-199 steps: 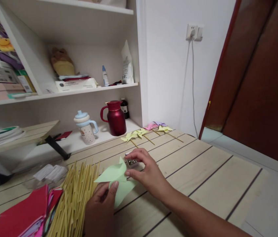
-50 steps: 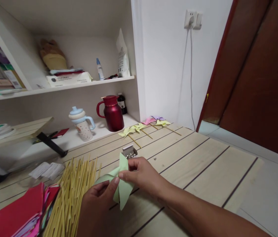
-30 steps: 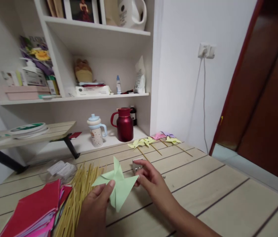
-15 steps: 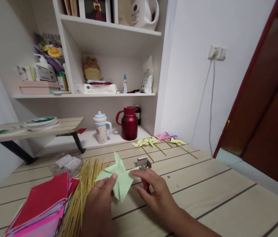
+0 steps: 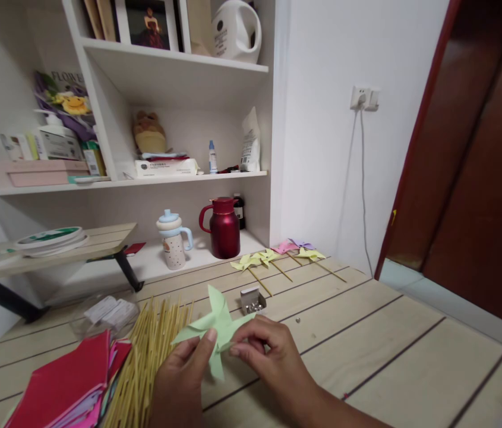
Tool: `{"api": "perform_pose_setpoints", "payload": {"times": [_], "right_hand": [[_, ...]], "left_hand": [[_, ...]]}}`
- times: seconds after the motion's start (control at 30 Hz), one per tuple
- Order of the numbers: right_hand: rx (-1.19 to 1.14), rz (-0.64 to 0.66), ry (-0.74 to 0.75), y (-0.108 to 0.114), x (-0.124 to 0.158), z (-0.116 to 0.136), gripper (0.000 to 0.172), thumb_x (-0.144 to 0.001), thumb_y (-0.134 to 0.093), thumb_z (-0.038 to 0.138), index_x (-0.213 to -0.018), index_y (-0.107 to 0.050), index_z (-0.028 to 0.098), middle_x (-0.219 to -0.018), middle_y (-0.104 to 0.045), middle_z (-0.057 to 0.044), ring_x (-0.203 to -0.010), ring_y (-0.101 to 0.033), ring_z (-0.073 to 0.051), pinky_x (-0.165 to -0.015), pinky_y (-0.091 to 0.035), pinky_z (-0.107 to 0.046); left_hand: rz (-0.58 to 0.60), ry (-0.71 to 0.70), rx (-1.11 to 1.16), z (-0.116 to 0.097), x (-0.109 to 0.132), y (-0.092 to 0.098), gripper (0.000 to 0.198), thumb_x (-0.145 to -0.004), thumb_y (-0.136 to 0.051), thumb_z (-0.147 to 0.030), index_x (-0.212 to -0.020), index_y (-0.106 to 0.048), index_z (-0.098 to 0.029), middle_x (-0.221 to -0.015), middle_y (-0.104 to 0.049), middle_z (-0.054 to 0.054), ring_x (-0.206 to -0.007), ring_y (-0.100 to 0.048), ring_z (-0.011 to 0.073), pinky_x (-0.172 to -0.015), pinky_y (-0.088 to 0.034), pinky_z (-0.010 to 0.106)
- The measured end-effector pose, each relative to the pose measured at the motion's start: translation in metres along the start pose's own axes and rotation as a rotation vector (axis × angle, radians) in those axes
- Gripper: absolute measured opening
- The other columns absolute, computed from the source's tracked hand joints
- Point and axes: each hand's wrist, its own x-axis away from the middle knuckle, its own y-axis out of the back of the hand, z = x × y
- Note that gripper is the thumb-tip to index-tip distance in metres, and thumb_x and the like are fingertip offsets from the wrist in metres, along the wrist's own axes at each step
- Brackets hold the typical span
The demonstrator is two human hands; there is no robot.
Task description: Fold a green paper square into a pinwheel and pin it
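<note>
Left hand (image 5: 183, 364) pinching green paper pinwheel (image 5: 223, 323) between thumb and fingers; right hand (image 5: 271, 351) curled at pinwheel's edge, cannot tell whether gripping; small open box (image 5: 251, 294) just beyond right hand; thin sticks (image 5: 141, 365) beside left hand

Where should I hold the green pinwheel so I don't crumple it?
Pinch the green pinwheel near its middle, coming from the near left, like the left hand, thumb on top. The folds come together there, while the pointed blades stick out and would probably bend.
</note>
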Motion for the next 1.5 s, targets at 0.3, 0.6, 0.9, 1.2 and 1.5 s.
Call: {"api": "perform_pose_setpoints", "payload": {"times": [0.3,0.6,0.9,1.2,1.5], "right_hand": [[-0.198,-0.035,-0.217,-0.001,-0.003,0.003,0.011,-0.074,-0.075,0.022,-0.066,-0.069,0.018,-0.060,-0.057,0.004,-0.057,-0.045,-0.010,-0.053,-0.034,-0.021],[-0.162,-0.033,-0.163,0.002,-0.004,0.006,0.014,-0.076,-0.073,0.021,-0.063,-0.068,0.017,-0.058,-0.051,0.004,-0.055,-0.042,-0.010,-0.052,-0.030,-0.022],[-0.062,-0.028,-0.195,0.003,-0.006,0.010,0.023,-0.072,-0.070,0.015,-0.055,-0.056,0.017,-0.053,-0.037,0.008,-0.053,-0.035,-0.009,-0.050,-0.025,-0.022],[0.054,-0.007,-0.161,0.003,-0.007,0.007,0.026,-0.072,-0.069,0.013,-0.053,-0.053,0.017,-0.052,-0.038,0.008,-0.054,-0.038,-0.009,-0.052,-0.028,-0.022],[0.172,0.014,-0.014,0.004,-0.008,0.006,0.025,-0.075,-0.069,0.015,-0.055,-0.055,0.018,-0.055,-0.043,0.006,-0.056,-0.043,-0.011,-0.054,-0.030,-0.023]], "left_hand": [[0.157,0.194,0.070,0.011,-0.007,0.008,0.035,-0.036,-0.087,-0.031,-0.068,-0.078,-0.020,-0.067,-0.074,0.004,-0.063,-0.066,0.0239,-0.058,-0.053,0.031],[0.130,0.275,0.162,0.015,-0.007,0.001,0.036,-0.041,-0.087,-0.037,-0.068,-0.075,-0.017,-0.059,-0.070,0.001,-0.058,-0.062,0.0190,-0.056,-0.050,0.027],[0.083,0.184,-0.045,0.028,-0.008,0.004,0.050,-0.046,-0.083,-0.055,-0.073,-0.075,-0.014,-0.061,-0.070,0.003,-0.061,-0.059,0.0189,-0.058,-0.046,0.027],[0.111,0.246,-0.019,0.023,-0.005,0.000,0.051,-0.044,-0.083,-0.057,-0.070,-0.076,-0.014,-0.061,-0.070,0.003,-0.066,-0.062,0.0208,-0.062,-0.047,0.028],[0.129,0.268,-0.070,0.019,-0.006,0.004,0.051,-0.049,-0.085,-0.048,-0.085,-0.078,-0.013,-0.067,-0.075,0.005,-0.071,-0.068,0.0250,-0.065,-0.050,0.029]]}}
